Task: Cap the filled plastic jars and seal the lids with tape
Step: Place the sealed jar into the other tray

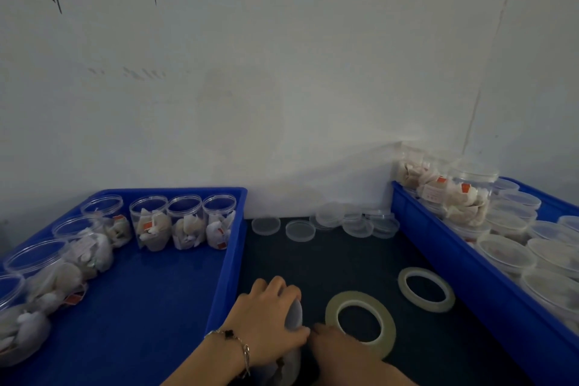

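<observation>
Presently, the left hand point(269, 320) lies over a clear plastic jar with a frosted lid point(294, 316) on the dark table mat point(344, 260), fingers curled round the lid end and gripping it; the jar rests on its side between the two trays. A thin metal bracelet point(241, 351) circles that wrist. The right hand point(341, 345) sits just beside the jar, its fingertips meeting the lid edge near the left thumb. Whether it pinches a tape end cannot be told, as the view there is dim and blurred.

Two rolls of translucent tape lie flat on the mat: the nearer roll point(360, 320) touches the right hand, the farther roll point(426, 289) lies well apart.

The blue plastic tray at left point(232, 247) holds uncapped filled jars point(185, 222): four upright along the back wall, and about five more down the left side (the nearest ones are cut off by the frame). Loose clear lids point(300, 230) lie on the mat by the wall, roughly seven, some overlapping. The blue tray at right point(438, 238) holds capped jars point(463, 194), stacked and too crowded to count.
</observation>
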A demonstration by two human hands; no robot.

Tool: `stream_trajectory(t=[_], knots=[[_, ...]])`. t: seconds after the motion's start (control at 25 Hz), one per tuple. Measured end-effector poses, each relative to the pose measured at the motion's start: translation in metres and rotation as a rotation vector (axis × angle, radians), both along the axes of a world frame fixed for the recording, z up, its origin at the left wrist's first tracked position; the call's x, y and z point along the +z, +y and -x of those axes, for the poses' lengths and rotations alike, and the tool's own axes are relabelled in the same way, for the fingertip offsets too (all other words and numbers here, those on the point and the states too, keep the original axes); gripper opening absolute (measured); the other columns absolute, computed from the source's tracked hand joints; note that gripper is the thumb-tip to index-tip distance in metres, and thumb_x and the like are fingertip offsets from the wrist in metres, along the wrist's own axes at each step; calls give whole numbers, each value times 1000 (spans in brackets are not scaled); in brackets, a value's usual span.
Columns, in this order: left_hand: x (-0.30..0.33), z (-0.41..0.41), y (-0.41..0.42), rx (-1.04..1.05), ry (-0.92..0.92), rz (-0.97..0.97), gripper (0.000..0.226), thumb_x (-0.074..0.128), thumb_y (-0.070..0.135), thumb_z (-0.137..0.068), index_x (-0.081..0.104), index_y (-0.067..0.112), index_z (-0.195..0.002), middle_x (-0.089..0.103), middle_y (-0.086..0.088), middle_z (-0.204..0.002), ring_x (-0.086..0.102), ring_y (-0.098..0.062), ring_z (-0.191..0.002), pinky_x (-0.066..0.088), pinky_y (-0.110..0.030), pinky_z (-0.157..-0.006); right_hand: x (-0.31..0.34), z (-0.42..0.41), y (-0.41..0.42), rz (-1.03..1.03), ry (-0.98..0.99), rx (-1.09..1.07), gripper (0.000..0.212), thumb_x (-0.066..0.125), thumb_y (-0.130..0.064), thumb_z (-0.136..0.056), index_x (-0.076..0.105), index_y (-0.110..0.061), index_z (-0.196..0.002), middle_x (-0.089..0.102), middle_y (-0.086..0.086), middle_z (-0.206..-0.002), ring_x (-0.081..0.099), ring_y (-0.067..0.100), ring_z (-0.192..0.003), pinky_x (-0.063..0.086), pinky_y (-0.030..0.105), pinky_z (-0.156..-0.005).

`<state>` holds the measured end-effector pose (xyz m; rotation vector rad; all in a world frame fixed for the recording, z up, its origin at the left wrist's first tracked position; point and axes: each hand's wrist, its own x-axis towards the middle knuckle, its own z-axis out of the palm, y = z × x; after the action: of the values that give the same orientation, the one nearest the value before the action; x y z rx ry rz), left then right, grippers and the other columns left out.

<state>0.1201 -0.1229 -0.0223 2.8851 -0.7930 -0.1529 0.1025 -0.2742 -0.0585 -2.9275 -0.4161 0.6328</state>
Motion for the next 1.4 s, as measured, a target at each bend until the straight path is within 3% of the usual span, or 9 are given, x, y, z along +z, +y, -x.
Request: stream_trajectory(t=[0.12, 0.24, 0.36, 0.56, 0.72, 0.88, 1.12, 1.28, 1.4], knots=[[2, -4, 7, -33, 169, 25, 99, 49, 82, -68, 12, 35, -147, 17, 12, -146, 19, -16, -134, 30, -39, -108, -14, 7, -1, -254, -31, -18, 71, 51, -35, -94, 13, -18, -151, 31, 6, -149, 36, 19, -133, 28, 33, -110], [10, -7, 20, -41, 297, 50, 127, 69, 69, -64, -21, 33, -146, -13, 11, -156, -10, -16, -144, 1, -44, -118, -13, 13, -5, -594, -66, -35, 110, 72, -42, -78, -8, -21, -151, 11, -12, -154, 18, 2, -141, 20, 22, -114], [15, -10, 29, -10, 368, 108, 133, 82, 48, -63, -22, 32, -145, 6, 7, -156, 16, -14, -140, 20, -33, -116, -8, 16, 6, -802, -9, -116, 129, 85, -36, -65, -11, -22, -150, 6, -17, -153, 12, -2, -141, 20, 22, -116], [24, 3, 10, 38, 213, 597, 132, 80, 63, -47, 1, 34, -148, 30, 22, -137, 36, 1, -127, 34, -30, -110, 9, 27, -11, -1091, -261, -345, 90, 87, -37, -52, 41, -40, -129, 63, -19, -116, 57, -6, -109, 50, 25, -93], [55, 17, -43, 44, -10, 787, 83, 65, 75, -51, 52, 36, -122, 63, 16, -110, 60, 3, -98, 53, -29, -89, 59, 36, -65, -1080, -518, -438, 72, 79, -40, -52, 49, -53, -116, 66, -26, -105, 63, -6, -95, 57, 22, -76], [102, 12, -120, 54, -228, 736, 61, 60, 71, -68, 65, 24, -108, 64, 14, -92, 61, -7, -88, 48, -25, -73, 102, 41, -118, -1007, -895, -618, 86, 77, -49, -55, 39, -48, -132, 65, -19, -109, 61, 1, -96, 53, 31, -76], [116, -16, -247, -145, 83, 880, 33, 50, 47, -93, 57, 15, -94, 62, -1, -95, 58, -15, -91, 46, -30, -86, 121, 13, -200, -859, -1189, -990, 94, 74, -53, -67, 26, -32, -144, 52, -2, -136, 53, 23, -119, 47, 45, -90], [96, -36, -295, -169, 397, 893, 49, 43, 39, -98, 40, 15, -140, 44, -4, -142, 42, -15, -126, 30, -25, -101, 111, -11, -242, -824, -1136, -1103, 81, 69, -41, -76, 29, -25, -144, 53, 5, -135, 52, 28, -119, 43, 45, -92], [76, -45, -317, -204, 443, 829, 53, 39, 37, -100, 30, 13, -146, 37, -7, -148, 34, -21, -135, 24, -24, -99, 94, -25, -263, -791, -1118, -1163, 68, 63, -30, -84, 30, -22, -143, 54, 8, -132, 53, 30, -116, 42, 41, -89]])
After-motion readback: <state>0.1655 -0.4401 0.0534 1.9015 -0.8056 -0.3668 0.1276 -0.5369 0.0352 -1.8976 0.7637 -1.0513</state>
